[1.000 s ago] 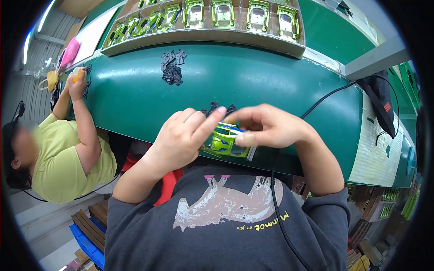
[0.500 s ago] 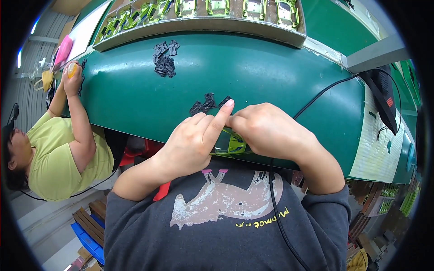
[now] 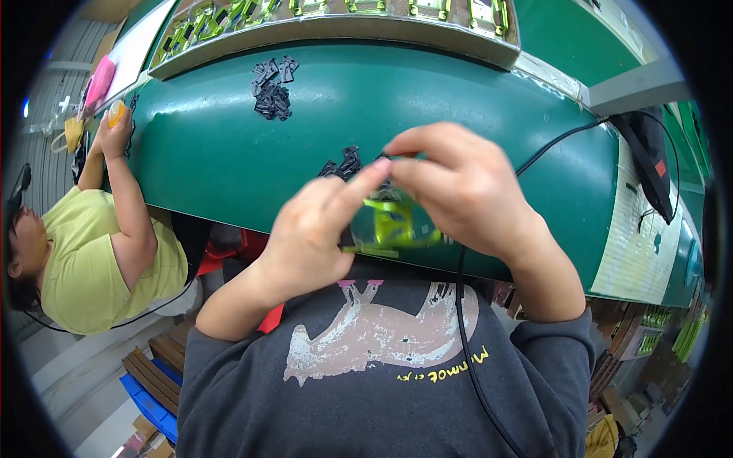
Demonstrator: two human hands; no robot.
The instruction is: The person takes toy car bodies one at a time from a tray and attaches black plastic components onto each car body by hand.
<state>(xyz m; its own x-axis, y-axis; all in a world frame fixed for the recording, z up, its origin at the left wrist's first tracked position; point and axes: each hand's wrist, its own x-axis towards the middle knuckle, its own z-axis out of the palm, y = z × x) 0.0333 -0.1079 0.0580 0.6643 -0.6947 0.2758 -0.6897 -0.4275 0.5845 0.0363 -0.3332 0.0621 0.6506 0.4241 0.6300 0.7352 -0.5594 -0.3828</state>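
Note:
Close to my body at the table edge, my left hand [image 3: 309, 225] is closed around the side of a lime-green plastic frame [image 3: 393, 223] with a clear section, like a toy car body. The frame is smeared by motion and partly covered by my fingers. My right hand [image 3: 469, 187] is over its right side, thumb and index finger pinched near my left index fingertip. Whatever lies in that pinch is too small and blurred to make out. Just beyond my fingers lies a small group of black plastic parts [image 3: 350, 161], partly hidden by my hands.
Farther off on the green table [image 3: 206, 153] is a pile of black parts [image 3: 272, 101]. A cardboard tray [image 3: 343, 32] of lime-green frames spans the back. A black cable [image 3: 561, 142] crosses the right. At left, a co-worker [image 3: 99, 259] holds something orange.
My right hand has lifted and its fingers have stretched toward my left index fingertip. The green frame shows more between my hands and has turned. The view has shifted slightly.

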